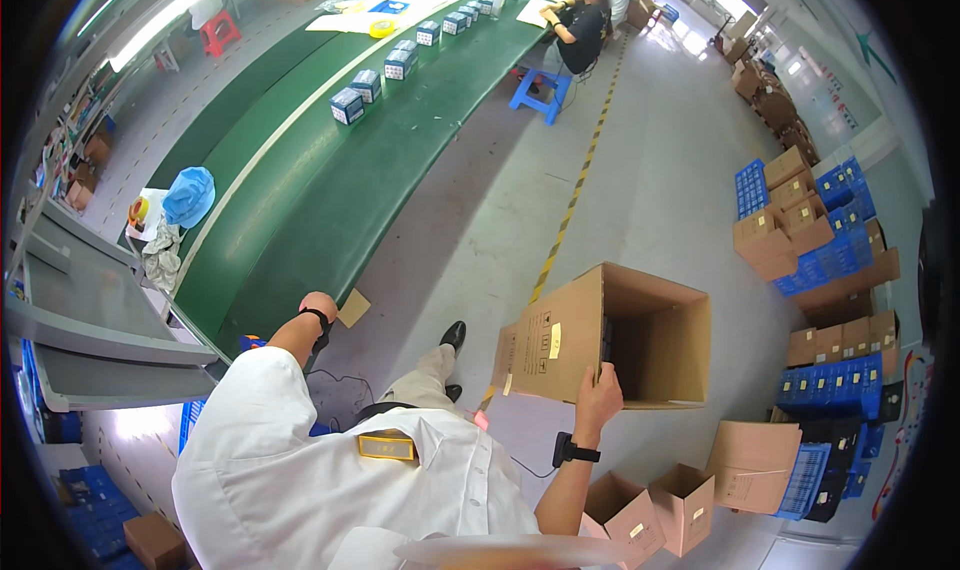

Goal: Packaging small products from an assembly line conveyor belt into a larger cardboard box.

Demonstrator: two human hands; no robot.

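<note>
My right hand grips the near edge of a large brown cardboard box, its fingers going in over the rim. The box is tipped so that its opening faces right, and a dark interior shows. A small yellow label sticks to its outer side. My left hand is at the near end of the green conveyor bench, by its edge. Its fingers are turned away from view. Next to it is a small tan piece of card. Both wrists wear black bands.
Small blue-and-white boxes stand in a row along the bench. A blue cloth cap lies at its left side. A co-worker sits on a blue stool farther along. Cartons and blue crates are stacked at right.
</note>
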